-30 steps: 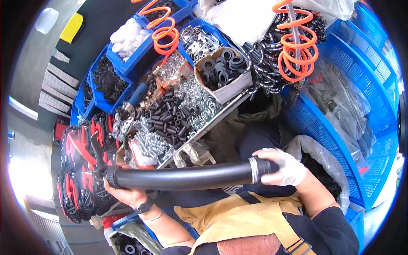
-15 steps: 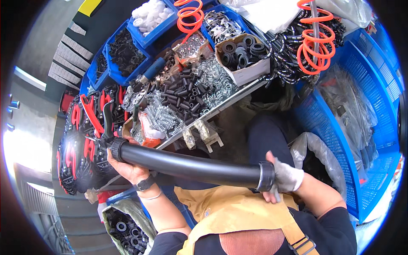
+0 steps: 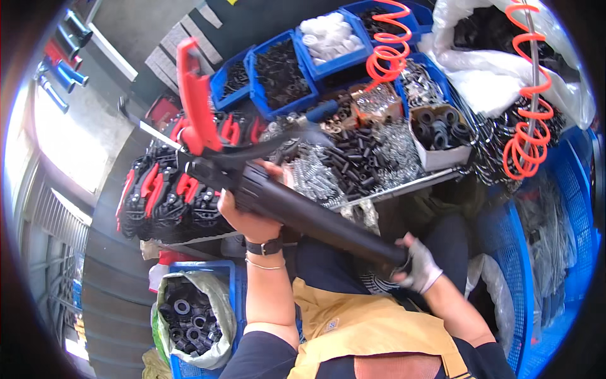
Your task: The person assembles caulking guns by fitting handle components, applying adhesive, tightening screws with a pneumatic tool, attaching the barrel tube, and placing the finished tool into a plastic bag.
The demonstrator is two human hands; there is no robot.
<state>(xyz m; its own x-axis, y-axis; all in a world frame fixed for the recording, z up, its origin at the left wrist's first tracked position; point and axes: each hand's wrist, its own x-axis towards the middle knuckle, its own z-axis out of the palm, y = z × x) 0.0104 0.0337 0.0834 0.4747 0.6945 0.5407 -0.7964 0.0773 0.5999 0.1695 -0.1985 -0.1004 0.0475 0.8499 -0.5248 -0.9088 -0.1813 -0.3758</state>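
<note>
A long black caulking gun (image 3: 328,222) slants across in front of me, its barrel running from upper left down to the right. A red handle (image 3: 199,107) stands up at its left end, and a thin metal rod with a bent black tip sticks out beyond it. My left hand (image 3: 247,218), bare and wearing a dark watch, wraps round the barrel close to the handle. At the barrel's lower right end, my right hand (image 3: 421,265), in a partial white glove, is closed round the rim. That end is slightly blurred.
Behind the gun, the bench holds springs (image 3: 314,170), black sleeves (image 3: 360,165), a carton of black rings (image 3: 442,142) and blue bins (image 3: 281,79). Red-and-black handle assemblies (image 3: 167,189) are stacked left. Orange coiled hoses (image 3: 530,126) hang overhead. A sack of black collars (image 3: 192,316) stands lower left; blue crates (image 3: 514,271) line the right.
The caulking gun has tilted more steeply, and its handle end has come up into fuller view. Both hands keep hold of it. The whole view has shifted, with the bench now further right.
</note>
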